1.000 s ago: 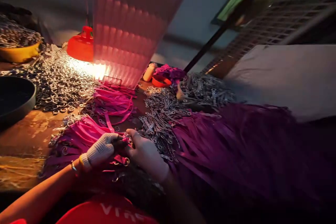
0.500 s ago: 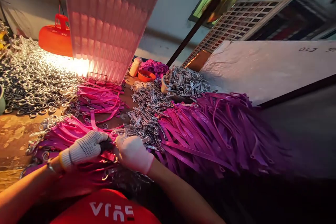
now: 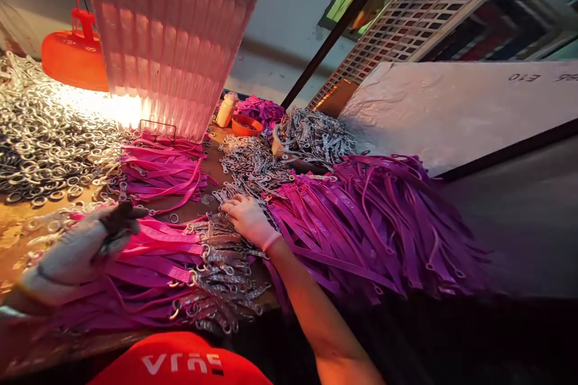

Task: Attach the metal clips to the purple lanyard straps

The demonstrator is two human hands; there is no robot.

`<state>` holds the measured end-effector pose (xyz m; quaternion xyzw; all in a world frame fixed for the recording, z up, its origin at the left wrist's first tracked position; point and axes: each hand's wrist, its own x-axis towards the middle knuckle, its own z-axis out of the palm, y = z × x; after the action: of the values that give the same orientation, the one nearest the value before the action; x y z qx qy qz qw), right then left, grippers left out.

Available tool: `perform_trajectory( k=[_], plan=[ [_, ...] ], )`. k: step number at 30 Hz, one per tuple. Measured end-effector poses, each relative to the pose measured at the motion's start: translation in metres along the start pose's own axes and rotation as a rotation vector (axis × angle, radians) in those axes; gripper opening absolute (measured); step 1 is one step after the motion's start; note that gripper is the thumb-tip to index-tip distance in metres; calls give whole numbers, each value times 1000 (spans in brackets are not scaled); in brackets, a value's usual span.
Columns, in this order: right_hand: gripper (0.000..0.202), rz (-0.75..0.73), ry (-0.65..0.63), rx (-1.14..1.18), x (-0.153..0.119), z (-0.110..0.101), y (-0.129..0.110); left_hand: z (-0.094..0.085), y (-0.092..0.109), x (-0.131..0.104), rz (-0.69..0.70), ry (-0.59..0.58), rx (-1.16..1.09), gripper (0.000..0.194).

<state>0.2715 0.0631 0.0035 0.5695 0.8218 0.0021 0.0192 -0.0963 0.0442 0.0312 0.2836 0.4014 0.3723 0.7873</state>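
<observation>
Long, flat, glossy purple straps (image 3: 383,234) fan out at right; at left, a pink-purple bundle of ring-ended straps (image 3: 151,267) lies near the front edge. Heaped between are silver metal clasps (image 3: 257,162). The blurred, white-gloved left hand (image 3: 81,255) curls above the bundle; the white-gloved right hand (image 3: 247,221) touches clasps, fingers half bent, either's grip unclear. Behind runs a narrow strip of brown tabletop (image 3: 215,159).

Remotely, I see smooth, satiny, flat magenta straps (image 3: 316,210), shiny metal in the narrow silver clasps (image 3: 257,159) and round silver rings (image 3: 49,144), glossy plastic in the ribbed translucent sheet (image 3: 171,42), and scuffed wood in the brown tabletop (image 3: 9,230).
</observation>
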Motion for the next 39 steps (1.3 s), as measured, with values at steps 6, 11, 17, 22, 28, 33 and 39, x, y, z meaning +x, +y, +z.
perform_trajectory(
  k=[6,11,17,22,28,33,39],
  plan=[
    [13,-34,-13,-1,18,31,23,58,-27,24,-220,-84,-192,39],
    [16,-19,261,276,8,19,-1,56,-46,22,-141,-219,-54,28],
    [26,-151,395,905,-12,-14,-85,57,-66,27,-7,-172,89,36],
    [48,-304,464,875,-19,-12,-115,48,-82,45,-221,-252,-86,25],
    [43,-7,418,1050,-29,-11,-124,44,-93,49,-327,-232,-232,16],
    [39,56,377,1045,-36,-21,-135,52,-94,40,-302,-198,-266,14],
    [25,301,525,1128,-40,-19,-137,57,-75,29,-145,-261,-215,28]
  ],
)
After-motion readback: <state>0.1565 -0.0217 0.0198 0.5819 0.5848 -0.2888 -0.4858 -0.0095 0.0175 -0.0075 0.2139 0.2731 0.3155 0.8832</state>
